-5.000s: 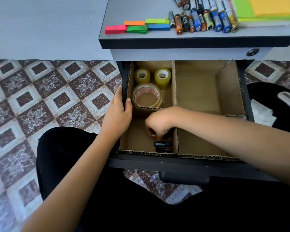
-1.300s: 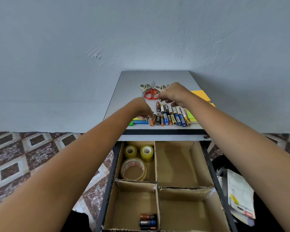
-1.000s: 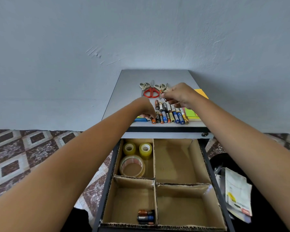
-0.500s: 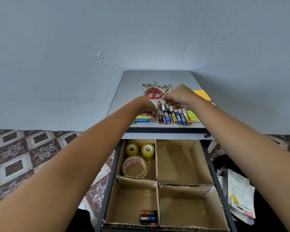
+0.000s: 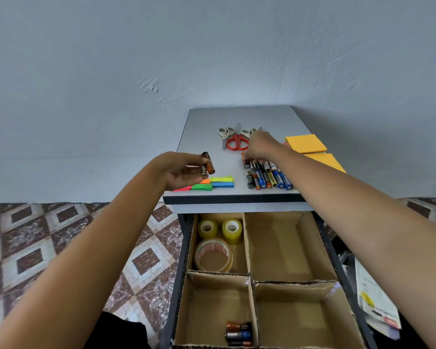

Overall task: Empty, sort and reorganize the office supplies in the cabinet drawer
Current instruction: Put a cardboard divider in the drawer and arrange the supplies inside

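Hands work above a small grey tabletop [image 5: 262, 114], gathering batteries. Left hand [image 5: 179, 172] hovers near the front-left corner, thumb and fingers pinching two batteries [image 5: 208, 163]. Right hand [image 5: 261, 147] reaches the far end of the battery row [image 5: 267, 176], fingers curled down onto it — whether one is pinched, I cannot tell. Best to lift few at once, gripped crosswise, then lay them beside the stored batteries [image 5: 238, 332] in the open drawer [image 5: 249, 248] — front-left compartment.

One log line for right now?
left hand: grips held batteries | right hand: at battery row | drawer: tape rolls rear-left, stored batteries front-left
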A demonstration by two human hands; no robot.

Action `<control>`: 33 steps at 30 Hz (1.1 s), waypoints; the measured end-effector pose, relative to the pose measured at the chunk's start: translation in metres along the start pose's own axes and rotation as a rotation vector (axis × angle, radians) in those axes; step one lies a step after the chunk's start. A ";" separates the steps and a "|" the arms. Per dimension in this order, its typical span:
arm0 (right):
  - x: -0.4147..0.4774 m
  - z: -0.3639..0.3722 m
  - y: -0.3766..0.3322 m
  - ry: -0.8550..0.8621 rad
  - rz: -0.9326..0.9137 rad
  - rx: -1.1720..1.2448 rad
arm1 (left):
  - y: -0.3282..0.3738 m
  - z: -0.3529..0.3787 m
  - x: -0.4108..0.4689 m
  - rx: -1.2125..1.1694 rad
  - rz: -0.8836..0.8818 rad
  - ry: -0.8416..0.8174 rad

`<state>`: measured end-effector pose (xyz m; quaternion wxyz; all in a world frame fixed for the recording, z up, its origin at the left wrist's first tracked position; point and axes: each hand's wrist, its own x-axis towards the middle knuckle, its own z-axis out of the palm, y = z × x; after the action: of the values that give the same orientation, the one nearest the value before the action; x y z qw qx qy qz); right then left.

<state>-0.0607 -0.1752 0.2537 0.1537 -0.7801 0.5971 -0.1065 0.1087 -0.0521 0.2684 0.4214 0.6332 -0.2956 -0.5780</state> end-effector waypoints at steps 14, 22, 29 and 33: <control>0.006 0.010 -0.012 -0.040 -0.066 -0.183 | -0.009 -0.005 -0.001 0.066 0.014 -0.003; -0.003 -0.001 -0.009 -0.046 -0.003 0.262 | -0.010 0.003 -0.004 0.071 0.013 -0.010; -0.061 -0.019 0.003 -0.251 0.012 0.994 | -0.019 0.013 -0.015 0.043 0.039 -0.055; -0.105 -0.010 0.017 -0.291 0.020 1.147 | -0.035 0.019 -0.028 0.052 0.077 -0.105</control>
<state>-0.1071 -0.0793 0.2589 0.6320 -0.5735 0.4243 -0.3027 0.0818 -0.0148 0.2519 0.4108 0.6009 -0.3564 -0.5858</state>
